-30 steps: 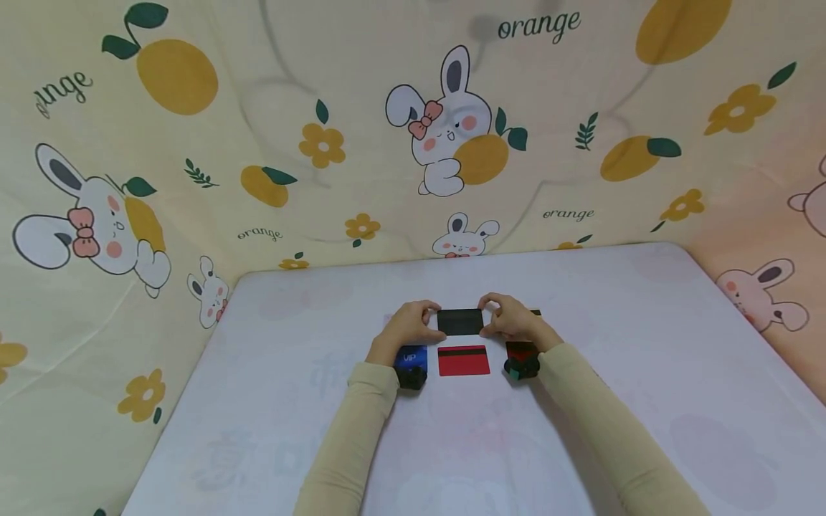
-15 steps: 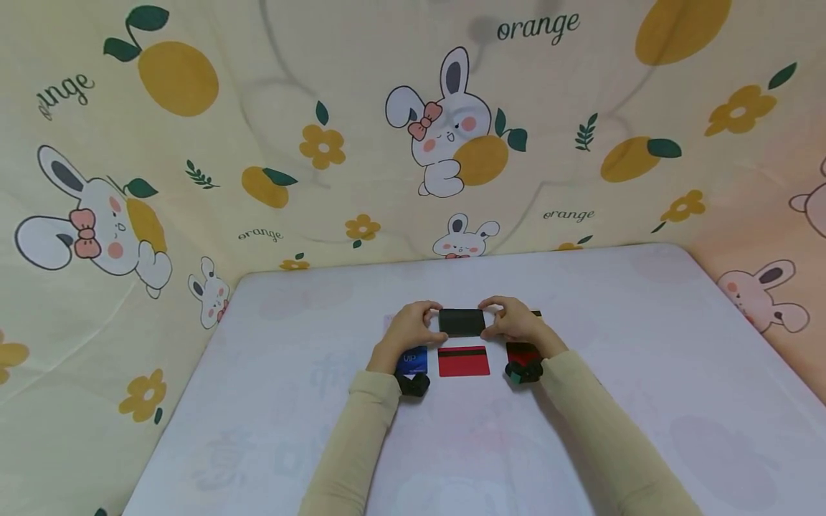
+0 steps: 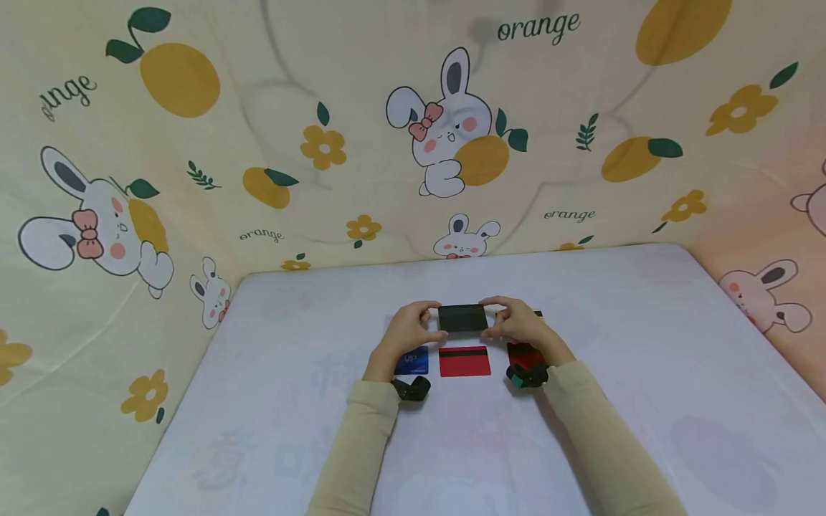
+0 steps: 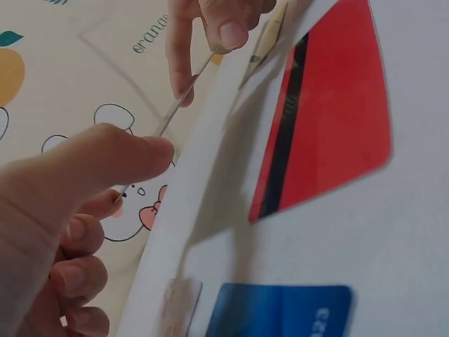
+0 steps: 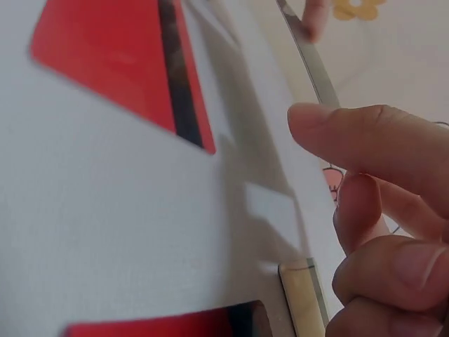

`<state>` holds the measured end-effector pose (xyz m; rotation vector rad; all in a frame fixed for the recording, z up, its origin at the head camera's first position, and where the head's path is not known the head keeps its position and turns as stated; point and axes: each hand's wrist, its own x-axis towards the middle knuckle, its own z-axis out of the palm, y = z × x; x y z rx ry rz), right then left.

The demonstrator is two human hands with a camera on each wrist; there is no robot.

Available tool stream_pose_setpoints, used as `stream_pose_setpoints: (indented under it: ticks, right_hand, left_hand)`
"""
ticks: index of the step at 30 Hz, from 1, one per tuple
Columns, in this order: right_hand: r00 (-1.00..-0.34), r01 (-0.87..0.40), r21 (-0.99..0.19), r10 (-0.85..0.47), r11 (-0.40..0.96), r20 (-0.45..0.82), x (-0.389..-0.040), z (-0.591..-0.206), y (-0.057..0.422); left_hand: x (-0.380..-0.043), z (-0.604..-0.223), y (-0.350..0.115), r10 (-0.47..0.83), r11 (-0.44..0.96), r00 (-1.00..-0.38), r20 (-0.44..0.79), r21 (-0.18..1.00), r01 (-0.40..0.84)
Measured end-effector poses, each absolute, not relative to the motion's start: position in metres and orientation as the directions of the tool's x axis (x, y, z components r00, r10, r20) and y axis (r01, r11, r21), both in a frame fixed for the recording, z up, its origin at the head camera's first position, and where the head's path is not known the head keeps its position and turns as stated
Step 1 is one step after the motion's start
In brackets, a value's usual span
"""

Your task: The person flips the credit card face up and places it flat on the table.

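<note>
A dark card (image 3: 462,318) is held by its short ends between my two hands, raised off the white table. My left hand (image 3: 408,328) pinches its left end; in the left wrist view the card (image 4: 170,116) shows nearly edge-on behind the thumb. My right hand (image 3: 518,322) pinches the right end with thumb and fingers. Just below, a red card (image 3: 464,362) with a black stripe lies flat. A blue card (image 3: 413,360) marked VIP lies by my left wrist, partly covered. Another red and black card (image 3: 524,354) is partly hidden under my right wrist.
Beyond my right hand a beige card (image 5: 303,298) lies mostly covered. A pale card (image 4: 181,307) peeks out beside the left hand. Black wrist cameras (image 3: 413,389) hang under both wrists. A patterned cloth (image 3: 361,172) rises behind the table's far edge.
The dark card has tilted slightly and shifted a little right, then up. Both hands keep their hold and have barely moved. The cards on the table lie as before.
</note>
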<state>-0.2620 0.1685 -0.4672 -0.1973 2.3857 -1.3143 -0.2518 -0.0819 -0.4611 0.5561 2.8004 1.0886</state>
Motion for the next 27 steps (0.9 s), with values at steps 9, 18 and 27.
stream_pose_setpoints:
  ticks: [9, 18, 27]
  right_hand:
    - [-0.911, 0.063, -0.885, -0.335, 0.462, -0.239, -0.253, -0.465, 0.17]
    - [-0.91, 0.059, -0.93, -0.363, 0.364, -0.2, -0.251, -0.467, 0.173]
    - [-0.915, 0.021, -0.955, -0.379, 0.297, -0.138, -0.25, -0.473, 0.172]
  left_hand:
    - [-0.245, -0.463, -0.084, 0.347, 0.664, -0.936, 0.064, 0.688, 0.293]
    - [-0.24, -0.462, -0.086, 0.33, 0.622, -0.942, 0.055, 0.738, 0.261]
    - [-0.239, -0.459, -0.087, 0.326, 0.589, -0.945, 0.029, 0.776, 0.227]
